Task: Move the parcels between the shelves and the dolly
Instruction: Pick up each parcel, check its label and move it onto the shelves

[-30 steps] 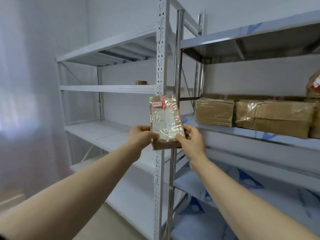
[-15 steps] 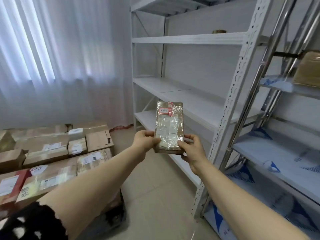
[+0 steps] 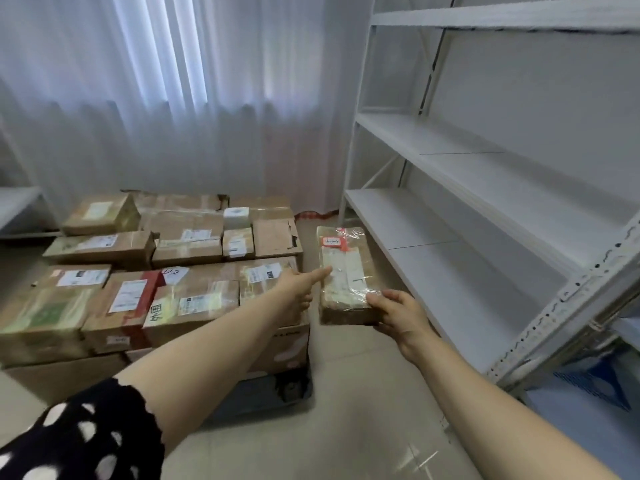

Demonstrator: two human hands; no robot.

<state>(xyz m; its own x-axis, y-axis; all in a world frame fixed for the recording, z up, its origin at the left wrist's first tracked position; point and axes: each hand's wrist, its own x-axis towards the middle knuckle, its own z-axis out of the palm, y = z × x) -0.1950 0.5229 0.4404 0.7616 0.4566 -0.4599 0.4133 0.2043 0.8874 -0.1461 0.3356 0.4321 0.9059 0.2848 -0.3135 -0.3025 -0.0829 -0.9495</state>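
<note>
Right hand (image 3: 401, 315) grips the parcel (image 3: 346, 268); left hand (image 3: 298, 285) touches it, forefinger straight.

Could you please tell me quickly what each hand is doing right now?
Left hand: open, forefinger touching the wrapped parcel's edge.
Right hand: holding that parcel.

Parcel (image 3: 347, 277): brown cardboard under glossy, crinkled clear film. Shelves (image 3: 485, 202): white, matt, apparently painted metal. Curtain (image 3: 156, 81): sheer cloth.

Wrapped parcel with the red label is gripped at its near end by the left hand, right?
Not quite: the right hand grips the wrapped parcel at its near end. The left hand only touches its side with an index finger. Head view shows it.
</note>
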